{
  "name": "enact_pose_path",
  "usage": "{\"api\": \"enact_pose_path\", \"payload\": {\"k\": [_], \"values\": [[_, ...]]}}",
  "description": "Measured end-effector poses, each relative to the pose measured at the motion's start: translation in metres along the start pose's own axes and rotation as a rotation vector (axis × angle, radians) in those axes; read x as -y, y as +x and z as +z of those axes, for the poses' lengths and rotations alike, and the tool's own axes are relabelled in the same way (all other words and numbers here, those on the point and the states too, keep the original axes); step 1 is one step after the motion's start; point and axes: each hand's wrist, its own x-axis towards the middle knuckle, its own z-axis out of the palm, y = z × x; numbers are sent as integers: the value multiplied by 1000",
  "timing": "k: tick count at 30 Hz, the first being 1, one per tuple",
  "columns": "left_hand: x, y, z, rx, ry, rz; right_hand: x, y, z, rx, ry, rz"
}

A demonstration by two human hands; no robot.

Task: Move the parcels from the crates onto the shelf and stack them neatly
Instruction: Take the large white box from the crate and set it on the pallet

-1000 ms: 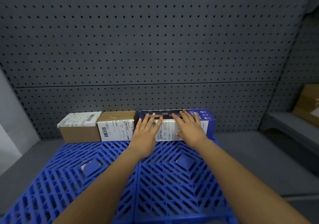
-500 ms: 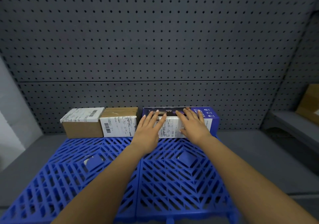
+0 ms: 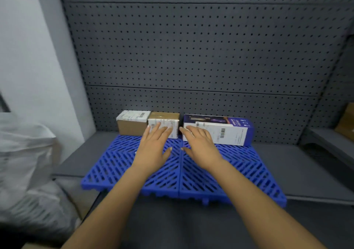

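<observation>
Grey pegboard (image 3: pixel 191 57) backing blue pallet (image 3: pixel 239 172), three parcels sitting along it, left hand (image 3: pixel 153 149) and right hand (image 3: pixel 201 149) hovering flat, fingers spread, gripping nothing.

3 parcels sit along the far edge of the blue grid mat (image 3: pixel 239 172): 2 brown cartons (image 3: pixel 130 128) (image 3: pixel 164 124) toward the far-left corner, 1 long purple box (image 3: pixel 226 131) right. 2 bare hands (image 3: pixel 153 149) (image 3: pixel 201 149) hover open.

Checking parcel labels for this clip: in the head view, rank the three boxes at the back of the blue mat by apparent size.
1. Blue box, clearly largest.
2. Left cardboard box and middle cardboard box: they look alike, a hand hides part of the middle one, so no ranking.
</observation>
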Motion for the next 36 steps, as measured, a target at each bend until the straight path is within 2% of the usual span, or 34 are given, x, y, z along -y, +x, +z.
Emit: {"api": "enact_pose_path", "payload": {"k": [5,10,16,20,27,36], "values": [[34,-95,-62,-151,61,-83,92,-10,-7,-42,101,-117],[67,-216,-123,-200,148,-310,202,-28,1,-14,214,-314],[96,-358,-167,-199,242,-562,330,-59,33,18,331,-545],[115,-431,-177,-177,279,-724,400,-75,64,109,416,-658],[142,-512,-172,-120,319,-951,472,-94,115,231,423,-771],[155,-560,-154,-64,270,-1077,508,-106,163,378,440,-811]]}}
